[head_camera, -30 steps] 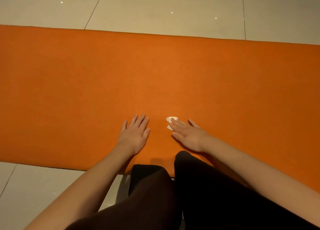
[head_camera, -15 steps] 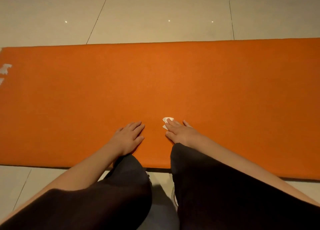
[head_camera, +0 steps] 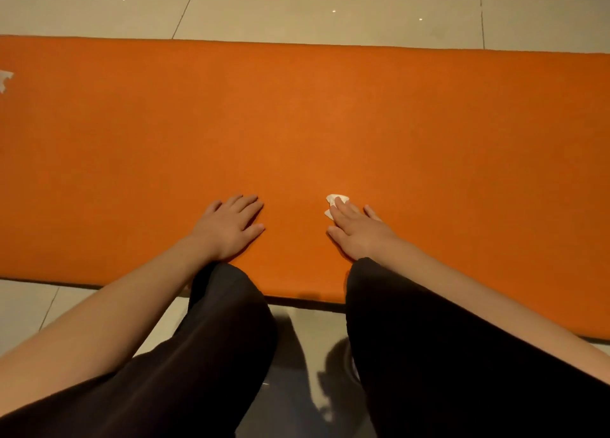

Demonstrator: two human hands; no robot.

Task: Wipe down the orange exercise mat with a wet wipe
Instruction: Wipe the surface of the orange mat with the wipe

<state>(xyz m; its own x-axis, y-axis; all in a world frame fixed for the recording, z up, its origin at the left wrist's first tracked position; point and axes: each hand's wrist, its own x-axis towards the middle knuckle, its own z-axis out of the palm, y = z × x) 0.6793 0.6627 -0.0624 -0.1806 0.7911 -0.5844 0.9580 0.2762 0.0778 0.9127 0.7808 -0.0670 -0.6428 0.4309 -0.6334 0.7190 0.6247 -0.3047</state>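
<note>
Orange mat (ends cropped), wipe half-hidden, seemingly under flat right hand

Warm, dim light is cast from above; small glints are mirrored in the glossy floor tiles, and soft shadows are thrown under the legs. Straight edges are bowed by wide-angle distortion.

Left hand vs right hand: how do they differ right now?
1. The right hand presses a white wipe under its fingertips; the left hand has nothing under it.
2. The left hand's fingers angle toward the right; the right hand's angle toward the left.
Shared: both lie flat, fingers straight, on the mat near its near edge.
</note>
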